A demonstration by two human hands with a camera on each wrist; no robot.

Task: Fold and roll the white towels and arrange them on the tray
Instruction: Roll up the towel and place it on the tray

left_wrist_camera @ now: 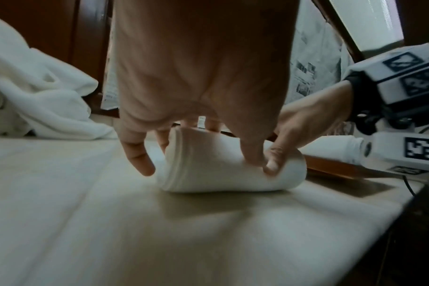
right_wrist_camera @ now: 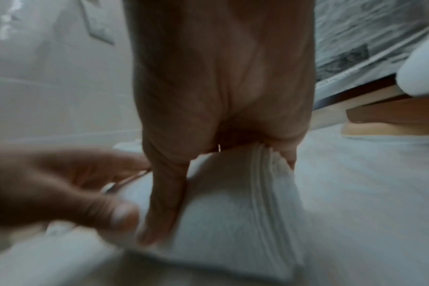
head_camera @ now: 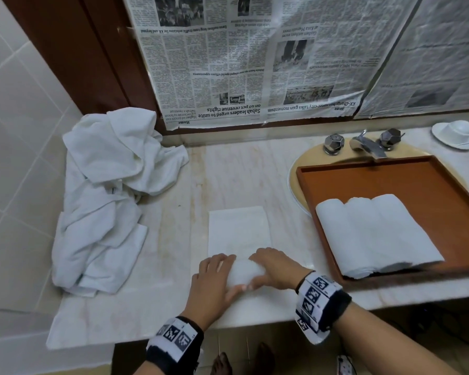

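A folded white towel [head_camera: 238,231] lies on the marble counter, its near end wound into a roll [head_camera: 245,272]. My left hand [head_camera: 214,274] and right hand [head_camera: 274,269] both curl over that roll, thumbs at its near side. The left wrist view shows my left hand [left_wrist_camera: 233,135] gripping the roll [left_wrist_camera: 220,174] from above, with the right hand [left_wrist_camera: 294,131] on its far end. In the right wrist view my right hand [right_wrist_camera: 220,96] holds the towel's layered edge [right_wrist_camera: 233,212]. To the right, an orange-brown tray [head_camera: 417,185] holds three rolled towels [head_camera: 377,234] side by side.
A heap of loose white towels [head_camera: 106,190] fills the counter's left end against the tiled wall. The tray sits over a sink with a chrome tap [head_camera: 363,143]. A white cup and saucer [head_camera: 456,133] stand at the far right. Newspaper covers the mirror behind.
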